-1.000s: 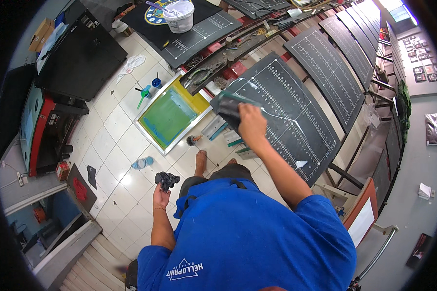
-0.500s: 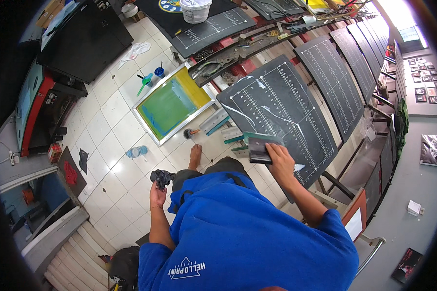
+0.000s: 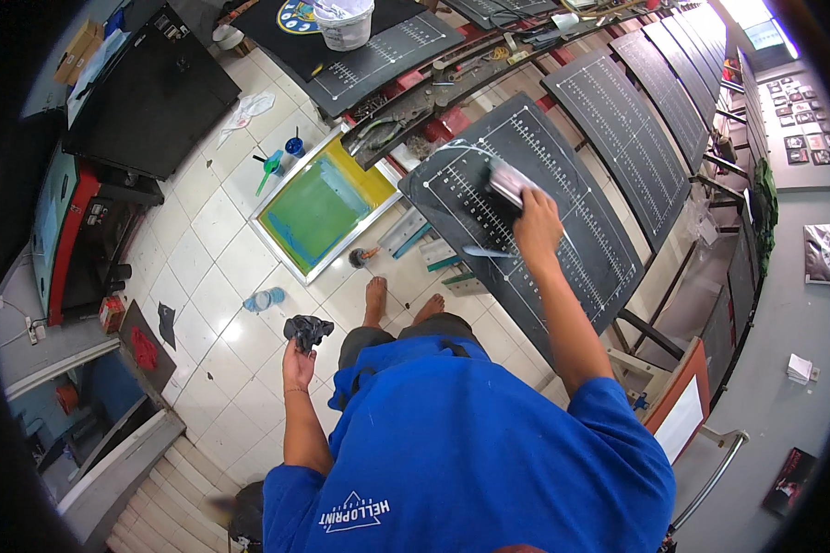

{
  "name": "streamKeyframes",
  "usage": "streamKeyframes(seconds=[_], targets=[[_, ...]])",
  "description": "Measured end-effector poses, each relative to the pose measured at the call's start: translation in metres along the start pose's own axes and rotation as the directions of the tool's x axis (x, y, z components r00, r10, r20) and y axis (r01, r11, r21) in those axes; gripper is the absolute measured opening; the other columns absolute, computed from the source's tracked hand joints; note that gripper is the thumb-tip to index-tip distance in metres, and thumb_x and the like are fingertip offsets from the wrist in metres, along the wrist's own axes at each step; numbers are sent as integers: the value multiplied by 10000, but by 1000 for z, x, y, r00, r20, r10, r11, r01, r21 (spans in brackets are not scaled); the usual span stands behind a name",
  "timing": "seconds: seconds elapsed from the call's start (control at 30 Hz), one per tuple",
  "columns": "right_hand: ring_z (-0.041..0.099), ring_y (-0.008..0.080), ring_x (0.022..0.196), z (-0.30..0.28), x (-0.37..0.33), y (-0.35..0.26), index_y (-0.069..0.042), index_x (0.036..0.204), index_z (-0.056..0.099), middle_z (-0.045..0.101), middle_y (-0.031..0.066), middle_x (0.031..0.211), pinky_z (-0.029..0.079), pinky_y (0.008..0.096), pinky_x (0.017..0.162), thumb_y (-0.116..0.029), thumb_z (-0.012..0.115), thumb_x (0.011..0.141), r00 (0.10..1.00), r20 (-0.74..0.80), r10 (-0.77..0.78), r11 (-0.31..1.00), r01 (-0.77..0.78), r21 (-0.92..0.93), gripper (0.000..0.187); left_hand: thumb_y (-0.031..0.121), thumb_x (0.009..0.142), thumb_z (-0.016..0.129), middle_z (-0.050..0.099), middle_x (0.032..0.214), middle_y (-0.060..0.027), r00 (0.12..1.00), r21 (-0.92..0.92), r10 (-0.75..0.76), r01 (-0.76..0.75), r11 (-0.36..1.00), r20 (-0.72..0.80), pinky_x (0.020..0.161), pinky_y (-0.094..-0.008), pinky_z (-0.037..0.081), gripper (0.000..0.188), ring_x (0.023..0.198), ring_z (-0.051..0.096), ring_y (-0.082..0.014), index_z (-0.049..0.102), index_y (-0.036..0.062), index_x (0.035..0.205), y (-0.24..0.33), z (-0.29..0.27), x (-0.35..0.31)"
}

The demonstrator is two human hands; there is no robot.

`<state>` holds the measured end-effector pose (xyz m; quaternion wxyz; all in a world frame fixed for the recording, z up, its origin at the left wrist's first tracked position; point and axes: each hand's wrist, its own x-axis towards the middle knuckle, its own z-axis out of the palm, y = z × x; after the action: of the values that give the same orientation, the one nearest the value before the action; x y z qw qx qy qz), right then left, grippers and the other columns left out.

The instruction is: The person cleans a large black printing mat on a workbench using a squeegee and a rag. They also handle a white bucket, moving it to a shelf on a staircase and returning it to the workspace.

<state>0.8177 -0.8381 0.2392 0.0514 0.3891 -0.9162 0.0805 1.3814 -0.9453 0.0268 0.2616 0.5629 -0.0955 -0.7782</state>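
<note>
In my left hand (image 3: 297,367) is a crumpled black rag (image 3: 308,331), held low beside my left leg over the tiled floor. My right hand (image 3: 537,227) grips a squeegee (image 3: 509,182), smeared by motion, over the upper-left part of a black printing platen (image 3: 576,249). The platen carries white ruler marks and a few pale streaks. Whether the squeegee touches its surface, I cannot tell. A pale strip (image 3: 487,252) lies on the platen just left of my right wrist.
A framed printing screen (image 3: 260,219) leans on the floor by the platens, with blue and green ink cups (image 3: 293,147) beside it. Squeegees (image 3: 403,232) stand near my feet. A tool tray (image 3: 401,111) and white bucket (image 3: 346,32) are beyond. More platens (image 3: 618,138) line the right.
My right hand has carried the squeegee from the platen's near left edge forward over its surface. My left hand with the rag has stayed nearly in place. My right foot has come into view.
</note>
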Motion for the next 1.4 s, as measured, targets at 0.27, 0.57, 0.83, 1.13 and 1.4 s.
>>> streamKeyframes(seconds=[0.27, 0.57, 0.83, 1.13, 1.4], targets=[[575, 301, 1092, 9, -78, -84, -25, 1251, 565, 575, 125, 1177, 515, 361, 875, 25, 550, 752, 978, -6, -210, 947, 205, 247, 502, 332, 972, 527, 632, 1079, 21, 996, -21, -83, 83, 996, 19, 817, -324, 368, 235, 990, 527, -124, 581, 169, 1133, -13, 9, -4], [566, 291, 1076, 47, 51, -81, 19, 1202, 560, 575, 133, 1095, 547, 368, 811, -24, 558, 802, 997, -56, 61, 997, -58, 55, 402, 324, 970, 520, 624, 1083, 47, 998, 56, -17, 13, 998, 58, 794, -309, 357, 221, 969, 517, -103, 590, 189, 1131, 31, 24, -5], [600, 298, 1009, 54, 157, 35, -30, 1055, 621, 600, 121, 1078, 555, 415, 806, -36, 597, 795, 960, -167, 226, 966, -243, -89, 261, 323, 965, 517, 621, 1114, 58, 996, 126, -83, 80, 989, 20, 827, -325, 346, 222, 987, 518, -103, 589, 198, 1133, 55, -6, -11], [549, 283, 1084, 39, -33, -85, 41, 1243, 519, 559, 129, 1122, 530, 322, 828, -51, 600, 736, 996, -56, 70, 997, -71, -20, 521, 347, 986, 501, 643, 1079, 79, 983, 118, -183, 180, 977, 14, 800, -322, 342, 207, 949, 536, -79, 595, 226, 1124, 70, -17, 36], [542, 266, 1033, 78, 116, -64, 40, 1148, 571, 567, 143, 1057, 466, 313, 887, -73, 631, 741, 943, -241, 229, 970, -241, -20, 427, 307, 999, 473, 646, 1057, 22, 974, 247, -225, 210, 946, 33, 750, -321, 379, 216, 870, 559, -116, 584, 175, 1129, 100, 43, 49]])
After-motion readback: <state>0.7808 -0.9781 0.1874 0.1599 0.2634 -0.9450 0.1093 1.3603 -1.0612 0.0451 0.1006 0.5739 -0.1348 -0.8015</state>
